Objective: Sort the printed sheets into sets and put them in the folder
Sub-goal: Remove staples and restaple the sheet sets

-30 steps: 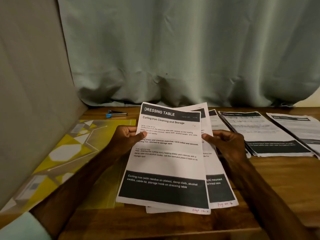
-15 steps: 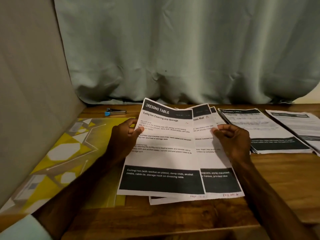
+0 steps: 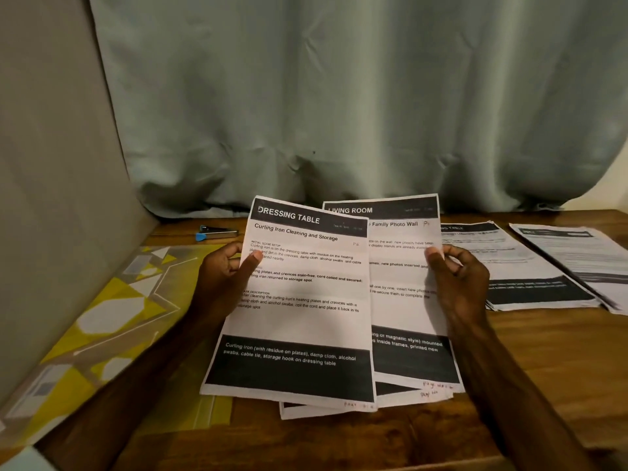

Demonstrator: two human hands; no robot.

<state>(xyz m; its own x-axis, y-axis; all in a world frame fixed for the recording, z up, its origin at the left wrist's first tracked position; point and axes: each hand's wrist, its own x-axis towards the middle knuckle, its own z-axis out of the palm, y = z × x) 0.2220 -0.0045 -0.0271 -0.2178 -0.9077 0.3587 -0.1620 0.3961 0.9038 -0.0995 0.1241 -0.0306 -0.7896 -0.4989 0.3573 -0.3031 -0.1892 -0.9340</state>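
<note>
Well, the yellow folder (image 3: 112, 321) lies at my left on the table (image 3: 543, 368). The fanned sheets (image 3: 299, 321) before me, light, floppy, likely slick, want side-edge grips: my left hand (image 3: 221, 283) pinches their left edge, my right hand (image 3: 462, 283) the right.

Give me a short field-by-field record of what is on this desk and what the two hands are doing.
Left hand: pinches the left edge of the white printed sheet headed DRESSING TABLE
Right hand: pinches the right edge of the white printed sheet headed LIVING ROOM, partly under the first
Folder: yellow patterned folder on the brown wooden table, left
Piles: two piles of printed sheets, right
Also: blue-and-black stapler at the back
</note>
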